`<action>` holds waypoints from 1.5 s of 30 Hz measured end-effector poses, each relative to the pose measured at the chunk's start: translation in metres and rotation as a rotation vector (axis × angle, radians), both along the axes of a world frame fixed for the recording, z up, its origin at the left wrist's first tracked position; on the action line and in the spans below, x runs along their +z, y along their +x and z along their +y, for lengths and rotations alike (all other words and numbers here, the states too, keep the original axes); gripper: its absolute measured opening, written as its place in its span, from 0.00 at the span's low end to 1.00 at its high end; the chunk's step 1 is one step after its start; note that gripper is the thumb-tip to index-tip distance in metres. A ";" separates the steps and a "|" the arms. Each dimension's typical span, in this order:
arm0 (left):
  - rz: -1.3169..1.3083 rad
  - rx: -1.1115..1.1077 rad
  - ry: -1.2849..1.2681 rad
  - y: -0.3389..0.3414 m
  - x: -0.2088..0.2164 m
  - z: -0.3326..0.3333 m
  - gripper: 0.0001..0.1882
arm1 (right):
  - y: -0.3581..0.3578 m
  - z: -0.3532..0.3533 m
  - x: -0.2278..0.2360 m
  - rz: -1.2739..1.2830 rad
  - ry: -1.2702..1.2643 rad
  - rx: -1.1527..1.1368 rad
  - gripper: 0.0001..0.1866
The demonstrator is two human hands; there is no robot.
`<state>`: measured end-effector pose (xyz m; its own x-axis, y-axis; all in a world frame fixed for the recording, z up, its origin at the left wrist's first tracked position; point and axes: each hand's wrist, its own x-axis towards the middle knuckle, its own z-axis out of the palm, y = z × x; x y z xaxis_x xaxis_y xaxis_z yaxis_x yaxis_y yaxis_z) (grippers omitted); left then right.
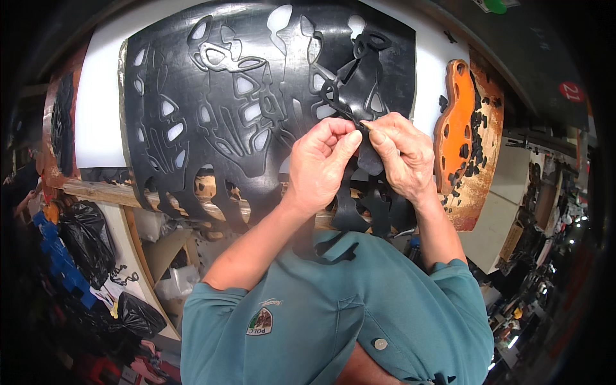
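A large black sheet [192,96] full of cut-out holes lies across a white table top [99,109]. My left hand [317,163] and my right hand [401,151] meet over its near right part. Both pinch a thin black cut-out piece [359,70] with loops that rises from the sheet between my fingertips. The piece's lower end hangs down behind my right fingers. More black strips dangle over the table's near edge below my hands.
An orange cutting form [454,128] lies on a worn brown board [484,147] at the right, with small black scraps on it. Black bags [86,240] and blue crates [61,263] stand at the lower left. A wooden rail [102,192] runs under the sheet.
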<state>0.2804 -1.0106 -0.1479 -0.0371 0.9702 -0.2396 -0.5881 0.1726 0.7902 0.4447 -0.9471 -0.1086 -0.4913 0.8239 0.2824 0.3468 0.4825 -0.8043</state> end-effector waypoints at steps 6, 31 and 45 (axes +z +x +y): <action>0.146 0.123 0.029 0.006 0.002 -0.005 0.05 | -0.004 0.006 0.000 0.142 -0.449 -0.266 0.11; -0.020 0.266 -0.038 -0.053 0.032 -0.054 0.04 | -0.060 -0.020 0.053 -0.410 0.219 0.400 0.42; 0.530 0.718 -0.350 -0.185 -0.006 -0.138 0.20 | -0.156 0.084 0.116 0.565 0.052 0.318 0.18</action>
